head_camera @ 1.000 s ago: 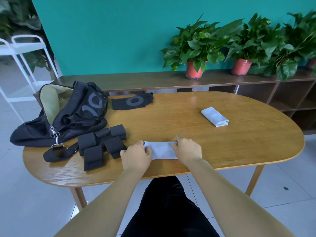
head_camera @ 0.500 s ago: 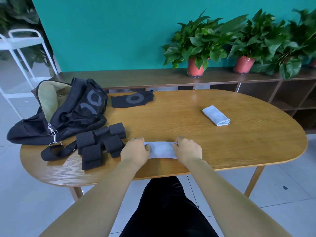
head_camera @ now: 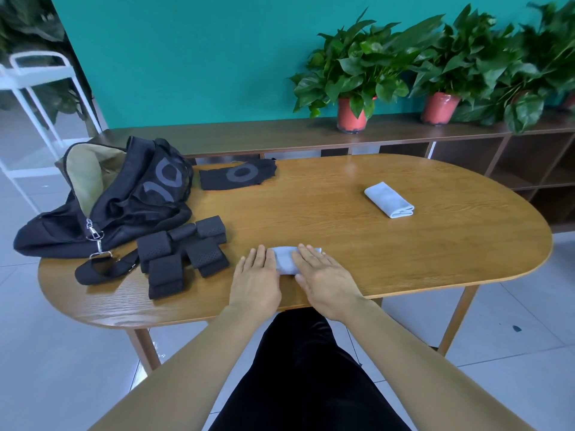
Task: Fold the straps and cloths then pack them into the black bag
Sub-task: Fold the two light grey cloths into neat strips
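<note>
Both hands, left hand and right hand, press flat-fingered on a grey cloth at the table's near edge, while folded straps and another folded cloth await packing beside the open black bag.

Black bag: slumped at left of frame, mouth open, beige lining showing.
Black straps: folded bundles clustered just right of bag.
Black cloth: flat, grey ring print, upper centre-left.
Pale grey cloth: folded, right of centre.
Second pale grey cloth: folded small, centre, partly covered.
</note>
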The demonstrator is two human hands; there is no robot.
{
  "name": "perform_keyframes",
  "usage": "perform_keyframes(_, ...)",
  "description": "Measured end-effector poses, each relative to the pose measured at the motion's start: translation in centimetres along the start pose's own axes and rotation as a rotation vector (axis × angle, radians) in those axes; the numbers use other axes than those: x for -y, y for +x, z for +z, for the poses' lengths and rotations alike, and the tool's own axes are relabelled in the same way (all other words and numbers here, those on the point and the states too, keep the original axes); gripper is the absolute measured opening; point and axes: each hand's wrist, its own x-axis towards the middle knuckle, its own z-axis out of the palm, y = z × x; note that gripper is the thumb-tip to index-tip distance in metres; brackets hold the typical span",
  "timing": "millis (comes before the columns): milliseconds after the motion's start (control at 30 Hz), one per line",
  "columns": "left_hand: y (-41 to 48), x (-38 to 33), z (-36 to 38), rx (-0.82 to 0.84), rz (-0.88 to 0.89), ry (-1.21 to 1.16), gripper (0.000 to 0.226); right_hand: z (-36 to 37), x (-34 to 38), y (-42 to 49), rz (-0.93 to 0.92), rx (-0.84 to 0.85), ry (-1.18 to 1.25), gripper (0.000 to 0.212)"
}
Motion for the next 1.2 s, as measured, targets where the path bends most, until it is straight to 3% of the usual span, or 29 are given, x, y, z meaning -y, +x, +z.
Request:
perform_keyframes(233,2.1,0.0,-0.6,0.118,0.05,0.008,0.053,0.3,-1.0,1.0,0.048,-0.016,-0.016,0.049)
perform_keyframes(700,9.8,-3.9,-0.5,0.16,0.227,0.091,0.052,-0.2,-7.4,2.6,0.171,-0.076,-0.147,0.046)
perform_keyframes(1000,17.8,-8.4,0.1,0.182,0.373,0.065,0.049,0.4,-13.9,3.6,0.316,-0.317,-0.118,0.045)
perform_keyframes(1100,19.8,-9.6,0.7,0.153,0.407,0.023,0.049,0.5,-15.3,4.6,0.384,-0.322,-0.172,0.045)
perform_keyframes(1200,20.2,-10.4,1.1,0.022,0.442,-0.08,0.051,0.8,-16.2,5.5,0.478,-0.323,-0.2,0.043)
